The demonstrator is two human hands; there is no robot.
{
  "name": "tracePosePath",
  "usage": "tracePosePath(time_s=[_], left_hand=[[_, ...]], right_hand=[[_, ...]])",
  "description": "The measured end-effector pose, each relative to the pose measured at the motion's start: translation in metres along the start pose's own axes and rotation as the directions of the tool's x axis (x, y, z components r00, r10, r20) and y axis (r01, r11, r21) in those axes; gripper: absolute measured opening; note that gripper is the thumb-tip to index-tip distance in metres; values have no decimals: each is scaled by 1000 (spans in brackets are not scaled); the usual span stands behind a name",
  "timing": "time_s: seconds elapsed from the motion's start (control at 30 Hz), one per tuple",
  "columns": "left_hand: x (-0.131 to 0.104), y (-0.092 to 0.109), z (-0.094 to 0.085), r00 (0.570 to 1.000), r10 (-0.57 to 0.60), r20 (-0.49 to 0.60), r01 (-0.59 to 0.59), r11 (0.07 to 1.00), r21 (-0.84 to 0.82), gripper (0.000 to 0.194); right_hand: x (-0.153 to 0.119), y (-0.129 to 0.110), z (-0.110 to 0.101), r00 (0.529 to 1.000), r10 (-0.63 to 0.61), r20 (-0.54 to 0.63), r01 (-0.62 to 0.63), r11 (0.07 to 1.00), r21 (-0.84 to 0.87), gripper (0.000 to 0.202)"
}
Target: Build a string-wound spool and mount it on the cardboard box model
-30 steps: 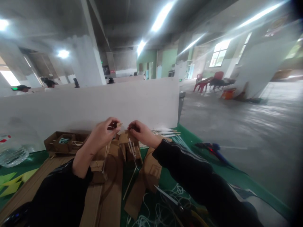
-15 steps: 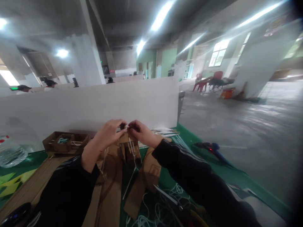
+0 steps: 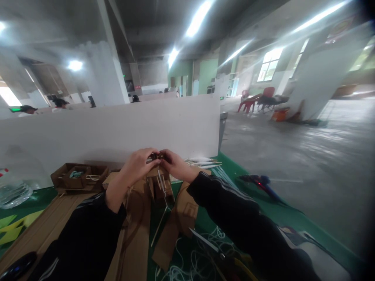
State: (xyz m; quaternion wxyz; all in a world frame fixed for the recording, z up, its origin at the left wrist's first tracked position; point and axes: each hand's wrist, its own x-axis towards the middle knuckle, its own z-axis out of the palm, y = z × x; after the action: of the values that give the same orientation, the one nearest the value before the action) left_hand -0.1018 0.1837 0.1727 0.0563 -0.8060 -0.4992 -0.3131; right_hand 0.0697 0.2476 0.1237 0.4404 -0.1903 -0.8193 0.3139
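Observation:
My left hand (image 3: 142, 164) and my right hand (image 3: 175, 166) meet at the far side of the table, fingers pinched close together. Between the fingertips is a small brown cardboard piece (image 3: 158, 155), mostly covered by them. Just below stands a cardboard model (image 3: 159, 187) with thin wooden sticks on its front. A white string (image 3: 164, 194) hangs down from near my fingers over the model and reaches the tabletop. Flat cardboard strips (image 3: 137, 234) lie under and beside my left forearm, and another cut piece (image 3: 168, 248) rests right of the string.
On the left are a cardboard box (image 3: 79, 177), a clear plastic bottle (image 3: 14, 193) and yellow-green paper (image 3: 17, 230). Scissors (image 3: 205, 239) lie near a tangle of white cord (image 3: 178, 272). A glue gun (image 3: 260, 181) sits at the right edge. A white partition (image 3: 117, 128) stands behind.
My hands have drawn slightly closer together, and the fingertips now meet around the small cardboard piece. The left forearm has shifted a little to the right.

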Motion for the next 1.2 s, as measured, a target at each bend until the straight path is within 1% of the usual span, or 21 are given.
tracePosePath(time_s=[0.1,0.23,0.4,0.57,0.67,0.83,0.93,1.03,1.2], left_hand=[[0,0,2,1000,0,-16,-1,1000,-31,24],[-7,-6,4,999,-23,-28,20,997,-75,36],[-12,-11,3,998,-46,-38,43,995,-93,23],[-6,-7,4,998,-54,-45,50,994,-93,22],[-7,-5,4,997,-62,-46,58,995,-87,24],[-20,-10,-4,992,-110,-63,106,992,-62,43],[-30,-20,-8,986,-152,-73,148,987,-57,41],[-36,-26,-8,982,-178,-67,173,983,-64,35],[-28,-21,-1,986,-157,-58,152,985,-86,38]], right_hand=[[-1,3,0,1000,5,-1,-5,1000,9,24],[-2,5,1,1000,21,-14,-21,1000,0,27],[-1,5,2,1000,18,-20,-18,1000,-15,26],[-2,5,3,1000,17,-11,-17,1000,-7,25],[-3,5,3,1000,23,-20,-24,1000,-5,26],[-4,5,2,997,52,-50,-52,999,-7,27],[-4,4,2,996,65,-55,-65,998,-6,27],[-4,3,3,996,69,-56,-69,998,-11,27],[-2,3,7,997,58,-51,-59,998,-6,28]])
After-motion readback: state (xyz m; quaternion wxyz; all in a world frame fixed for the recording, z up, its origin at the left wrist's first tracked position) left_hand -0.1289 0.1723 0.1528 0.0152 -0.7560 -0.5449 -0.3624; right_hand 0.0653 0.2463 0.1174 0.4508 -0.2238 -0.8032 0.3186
